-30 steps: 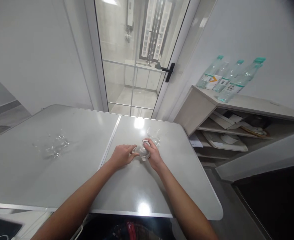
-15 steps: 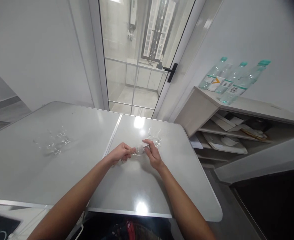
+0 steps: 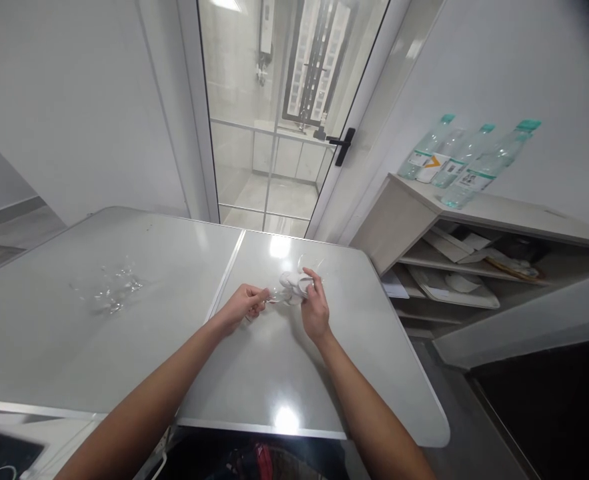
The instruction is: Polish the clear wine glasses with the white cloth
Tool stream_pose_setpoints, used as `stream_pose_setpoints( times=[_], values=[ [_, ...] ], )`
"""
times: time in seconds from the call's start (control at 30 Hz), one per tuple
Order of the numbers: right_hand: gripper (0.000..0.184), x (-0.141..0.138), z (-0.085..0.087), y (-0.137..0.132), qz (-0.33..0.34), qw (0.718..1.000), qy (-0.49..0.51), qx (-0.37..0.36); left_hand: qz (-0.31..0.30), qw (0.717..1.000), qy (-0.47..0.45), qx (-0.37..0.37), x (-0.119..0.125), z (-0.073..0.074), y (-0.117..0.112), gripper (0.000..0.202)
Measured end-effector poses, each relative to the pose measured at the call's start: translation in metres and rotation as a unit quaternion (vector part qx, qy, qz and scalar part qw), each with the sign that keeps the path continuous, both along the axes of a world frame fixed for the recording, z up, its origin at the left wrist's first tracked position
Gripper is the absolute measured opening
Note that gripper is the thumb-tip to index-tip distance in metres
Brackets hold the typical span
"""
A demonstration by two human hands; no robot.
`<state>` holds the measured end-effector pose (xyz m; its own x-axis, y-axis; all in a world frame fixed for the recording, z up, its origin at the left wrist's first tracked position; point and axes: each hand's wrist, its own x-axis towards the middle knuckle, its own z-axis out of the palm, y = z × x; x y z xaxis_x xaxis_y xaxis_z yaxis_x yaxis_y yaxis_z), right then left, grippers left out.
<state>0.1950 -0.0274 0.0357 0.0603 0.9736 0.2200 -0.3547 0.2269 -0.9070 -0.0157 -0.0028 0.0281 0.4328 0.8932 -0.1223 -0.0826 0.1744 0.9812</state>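
Observation:
My left hand [image 3: 247, 305] pinches the narrow end of a clear, stemmed glass [image 3: 276, 293], its rounded part pointing right toward my other hand. My right hand [image 3: 316, 308] is curled around a crumpled white cloth or tissue [image 3: 294, 281], which lies against the right end of the glass. Both hands are just above the grey table [image 3: 254, 380]. Behind my right hand another clear, thin-walled piece [image 3: 310, 261] is partly hidden. A cluster of clear, shiny pieces [image 3: 117, 290] lies on the left half of the table; their exact shape is hard to make out.
A metal seam [image 3: 228, 270] divides the tabletop. Beyond its far edge stands a glass door [image 3: 269, 160] with a black handle [image 3: 343, 145]. At right, a wooden shelf unit [image 3: 404, 213] carries several greenish plastic bottles [image 3: 469, 180] on top and papers [image 3: 449, 243] inside.
The white cloth or tissue has spread more into view. My right hand has turned and shifted slightly right, its fingers lifting off the glass. My left hand keeps its pinch almost in place.

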Motion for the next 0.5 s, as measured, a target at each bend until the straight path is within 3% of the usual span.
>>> stream_pose_setpoints(
  times=[0.1,0.27,0.5],
  values=[
    [0.040,0.000,0.006,-0.001,-0.037,0.996,0.087,0.009,0.010,0.999,-0.017,0.033,-0.002,-0.001,0.000,0.052],
    [0.029,0.007,0.009,0.002,-0.058,0.990,0.124,-0.021,0.017,0.993,-0.002,0.121,-0.006,0.001,-0.001,0.050],
    [0.029,0.012,0.003,0.006,-0.029,0.997,0.070,-0.014,-0.006,0.986,0.027,0.162,-0.015,0.009,0.001,0.050]
  ],
)
